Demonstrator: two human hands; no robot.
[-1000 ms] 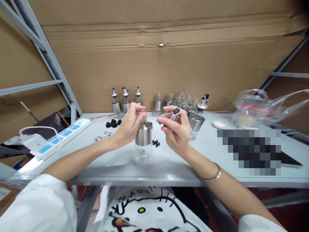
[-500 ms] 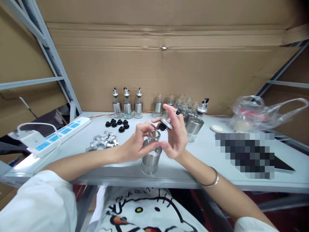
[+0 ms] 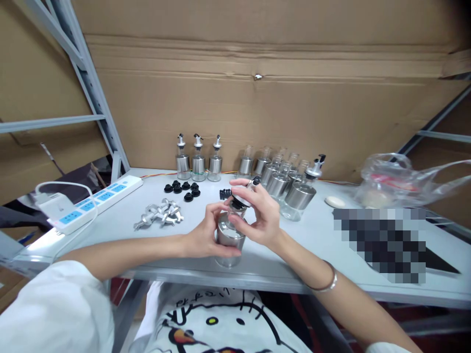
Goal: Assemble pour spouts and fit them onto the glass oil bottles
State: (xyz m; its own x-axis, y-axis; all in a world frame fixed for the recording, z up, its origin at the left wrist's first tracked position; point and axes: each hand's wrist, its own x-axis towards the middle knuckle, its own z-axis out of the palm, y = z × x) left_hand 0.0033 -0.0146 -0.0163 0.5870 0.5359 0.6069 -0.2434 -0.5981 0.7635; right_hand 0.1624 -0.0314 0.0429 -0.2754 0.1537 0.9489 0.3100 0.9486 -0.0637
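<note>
A glass bottle with a steel sleeve (image 3: 231, 235) stands near the table's front edge. Wrapped round its left side is my left hand (image 3: 209, 233), fingers on the body and neck. My right hand (image 3: 259, 211) grips a silver pourer cap with a black spout (image 3: 242, 195), which sits at the bottle's mouth, slightly tilted. Fingers partly cover the place where cap and neck meet. Behind my right hand stands a capped bottle (image 3: 300, 193), with several uncapped bottles (image 3: 277, 181) beside it.
Three capped bottles (image 3: 198, 164) stand at the back. Black stoppers (image 3: 188, 196), silver parts (image 3: 160, 213) and small black pieces (image 3: 225, 194) lie on the table (image 3: 147, 264). A power strip (image 3: 99, 198) is left; a white disc (image 3: 334, 202) and plastic bag (image 3: 386, 184) are right.
My right hand has lowered the pourer cap from above onto the bottle's mouth. My left hand has moved from the neck down round the body. The view has shifted slightly.
</note>
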